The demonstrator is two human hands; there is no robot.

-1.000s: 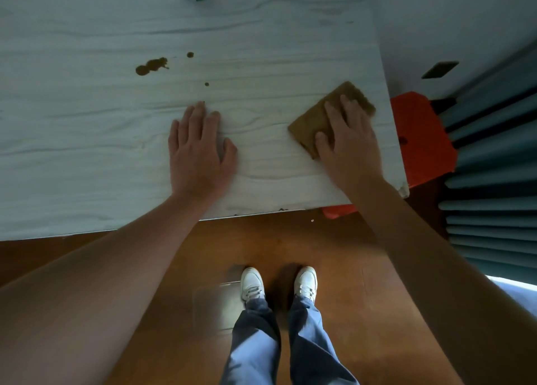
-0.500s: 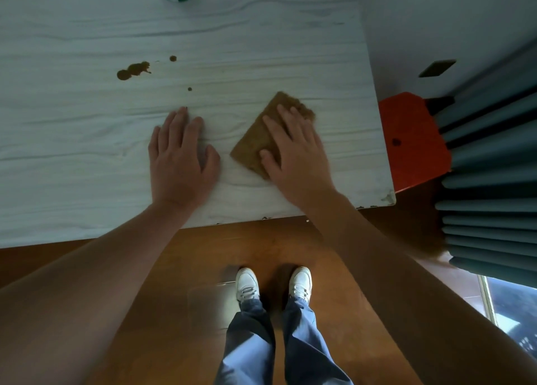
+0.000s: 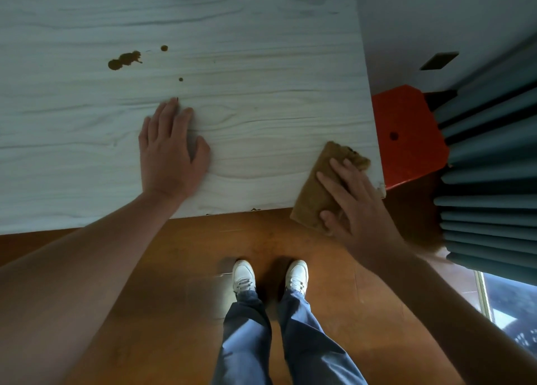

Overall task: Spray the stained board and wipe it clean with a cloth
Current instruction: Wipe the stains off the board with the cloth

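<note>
Where board (image 3: 261, 36) ends, cloth (image 3: 316, 193) lengthwise outward.

The right hand (image 3: 353, 198) has dragged the brown cloth (image 3: 318, 190) from mid-board, beside the left hand, to the near right corner of the white board (image 3: 261, 65), where the cloth's lower end now overhangs the near edge.

— From my feed I see an orange stool (image 3: 406, 134) beside pleated blue-grey curtains (image 3: 491, 158).
— Anything lower down?
— White sneakers (image 3: 244, 275) and blue trousers (image 3: 247, 335) on a brown wooden floor (image 3: 180, 297).
</note>
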